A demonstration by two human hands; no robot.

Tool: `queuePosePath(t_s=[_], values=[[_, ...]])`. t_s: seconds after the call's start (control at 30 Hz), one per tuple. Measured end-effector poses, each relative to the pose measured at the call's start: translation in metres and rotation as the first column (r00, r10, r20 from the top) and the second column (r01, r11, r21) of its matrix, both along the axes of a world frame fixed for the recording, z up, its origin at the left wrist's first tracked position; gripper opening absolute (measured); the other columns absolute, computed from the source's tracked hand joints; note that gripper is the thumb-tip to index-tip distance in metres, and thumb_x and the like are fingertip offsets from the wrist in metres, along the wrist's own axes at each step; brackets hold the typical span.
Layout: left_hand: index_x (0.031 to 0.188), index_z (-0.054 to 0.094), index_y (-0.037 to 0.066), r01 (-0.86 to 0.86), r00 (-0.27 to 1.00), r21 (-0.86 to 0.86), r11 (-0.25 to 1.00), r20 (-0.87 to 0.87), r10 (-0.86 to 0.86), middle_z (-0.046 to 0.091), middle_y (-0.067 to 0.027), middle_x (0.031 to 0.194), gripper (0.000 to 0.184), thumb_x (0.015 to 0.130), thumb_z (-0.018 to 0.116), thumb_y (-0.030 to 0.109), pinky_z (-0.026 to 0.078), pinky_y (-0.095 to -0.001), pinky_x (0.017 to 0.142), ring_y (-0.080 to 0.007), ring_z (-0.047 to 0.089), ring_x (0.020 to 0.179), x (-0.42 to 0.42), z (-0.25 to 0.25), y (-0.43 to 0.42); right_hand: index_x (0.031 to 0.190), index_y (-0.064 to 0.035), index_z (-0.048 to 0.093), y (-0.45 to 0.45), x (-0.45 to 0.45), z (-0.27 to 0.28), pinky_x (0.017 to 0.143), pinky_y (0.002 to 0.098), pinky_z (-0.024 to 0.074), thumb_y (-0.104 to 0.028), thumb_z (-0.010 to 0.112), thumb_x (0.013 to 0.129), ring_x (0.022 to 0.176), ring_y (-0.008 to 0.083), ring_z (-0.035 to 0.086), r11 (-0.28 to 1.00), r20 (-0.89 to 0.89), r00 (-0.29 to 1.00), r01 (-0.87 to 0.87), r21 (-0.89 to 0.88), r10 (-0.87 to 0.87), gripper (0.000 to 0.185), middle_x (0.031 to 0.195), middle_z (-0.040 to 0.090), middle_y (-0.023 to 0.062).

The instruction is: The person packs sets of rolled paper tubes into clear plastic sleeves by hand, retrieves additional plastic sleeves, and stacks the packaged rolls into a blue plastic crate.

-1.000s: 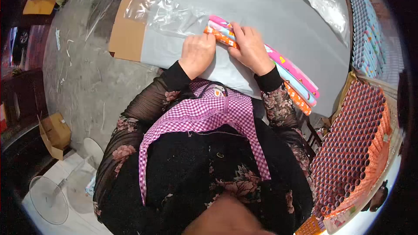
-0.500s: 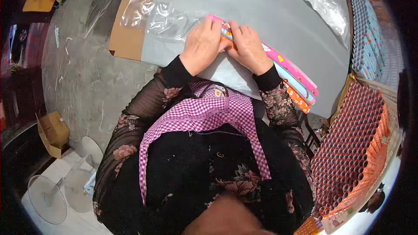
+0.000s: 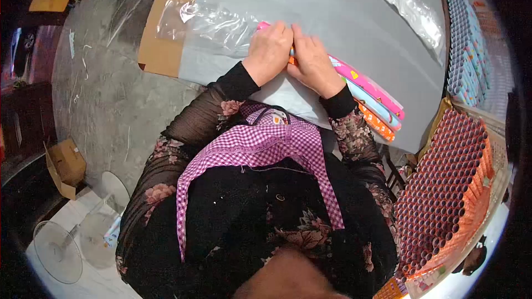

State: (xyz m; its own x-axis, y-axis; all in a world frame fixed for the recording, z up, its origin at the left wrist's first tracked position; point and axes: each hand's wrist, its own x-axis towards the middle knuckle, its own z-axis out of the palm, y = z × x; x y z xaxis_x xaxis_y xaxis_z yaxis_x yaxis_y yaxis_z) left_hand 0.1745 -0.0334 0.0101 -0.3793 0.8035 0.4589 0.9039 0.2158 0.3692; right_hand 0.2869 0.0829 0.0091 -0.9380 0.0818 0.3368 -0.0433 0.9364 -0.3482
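Observation:
Three patterned tubes lie side by side, slanting across the grey table cover: a pink tube (image 3: 374,89), a light blue tube (image 3: 368,99) and an orange tube (image 3: 377,122). My left hand (image 3: 270,52) is closed over their far left ends, with a pink tip showing past the fingers. A flat clear plastic sleeve (image 3: 213,25) stretches leftward from that hand; how it meets the tube ends is hidden. Right beside it, my right hand (image 3: 316,66) wraps over the tubes from above, thumb toward the left hand. The tubes' near ends stick out past my right wrist.
Another stretch of clear plastic (image 3: 402,3) lies at the table's far right. Brown cardboard (image 3: 166,27) borders the left side. On the right, a basket (image 3: 499,149) holds many stacked tubes (image 3: 443,188), with light blue tubes (image 3: 465,44) stacked behind. A stool-like stand (image 3: 58,252) is lower left.
My left hand has slid a little to the right, closer to my right hand. The clear sleeve has shifted slightly and creased differently. My right hand has barely moved.

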Motion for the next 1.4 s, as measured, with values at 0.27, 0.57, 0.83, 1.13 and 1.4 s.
queuePosePath(t_s=[0.27, 0.57, 0.83, 1.13, 1.4], values=[[0.074, 0.055, 0.004, -0.007, 0.992, 0.048, 0.999, -0.124, 0.013, 0.053, -0.0116, 0.078, 0.007, 0.074, 0.059, 0.01, 0.049, -0.0368, 0.055, -0.0258, 0.06, 0.063, 0.001, -0.011, 0.0, 0.139, 0.0081, 0.034, -0.001, -0.008, -0.008, 0.09, 0.0463, 0.0447, -0.02, 0.073, 0.074, 0.102, 0.0416, 0.053, 0.993, 0.082, 0.996, 0.027, -0.112, -0.018, 0.08, 0.119, 0.055, 0.0238], [0.081, 0.054, 0.005, -0.011, 0.992, 0.061, 0.998, -0.126, 0.019, 0.054, -0.0101, 0.077, 0.005, 0.077, 0.057, 0.007, 0.049, -0.0376, 0.056, -0.0272, 0.06, 0.065, -0.001, -0.015, -0.003, 0.135, 0.0069, 0.037, 0.019, 0.042, 0.026, 0.096, 0.0455, 0.0433, -0.033, 0.079, 0.067, 0.113, 0.0426, 0.051, 0.997, 0.232, 0.972, 0.054, -0.047, -0.042, 0.089, 0.126, 0.051, 0.0248], [0.078, 0.053, 0.005, 0.005, 0.991, 0.055, 0.998, -0.131, 0.002, 0.053, -0.0103, 0.075, 0.004, 0.078, 0.055, 0.008, 0.05, -0.0368, 0.059, -0.0261, 0.06, 0.068, 0.013, -0.011, 0.008, 0.139, 0.0068, 0.036, 0.049, 0.113, 0.013, 0.095, 0.0461, 0.0418, -0.024, 0.073, 0.065, 0.107, 0.0395, 0.049, 0.989, 0.297, 0.944, 0.129, 0.067, -0.143, 0.088, 0.122, 0.051, 0.0224], [0.08, 0.056, 0.004, 0.118, 0.989, -0.019, 0.993, -0.087, -0.119, 0.055, -0.0126, 0.079, 0.007, 0.076, 0.056, 0.009, 0.05, -0.0378, 0.06, -0.0283, 0.061, 0.071, 0.029, -0.016, 0.018, 0.135, 0.0076, 0.04, 0.03, 0.095, 0.013, 0.093, 0.0458, 0.0425, -0.02, 0.071, 0.067, 0.104, 0.0393, 0.05, 0.993, 0.239, 0.964, 0.122, 0.0, -0.118, 0.08, 0.118, 0.052, 0.0223], [0.085, 0.058, -0.002, 0.186, 0.957, 0.094, 0.978, 0.209, -0.202, 0.059, -0.0169, 0.082, 0.013, 0.077, 0.057, 0.008, 0.052, -0.0402, 0.062, -0.032, 0.063, 0.074, 0.05, -0.002, 0.03, 0.125, 0.003, 0.052, 0.021, 0.047, -0.009, 0.086, 0.0465, 0.043, -0.02, 0.072, 0.072, 0.101, 0.0406, 0.053, 0.991, 0.058, 0.989, 0.134, -0.025, -0.132, 0.061, 0.117, 0.057, 0.0225]])
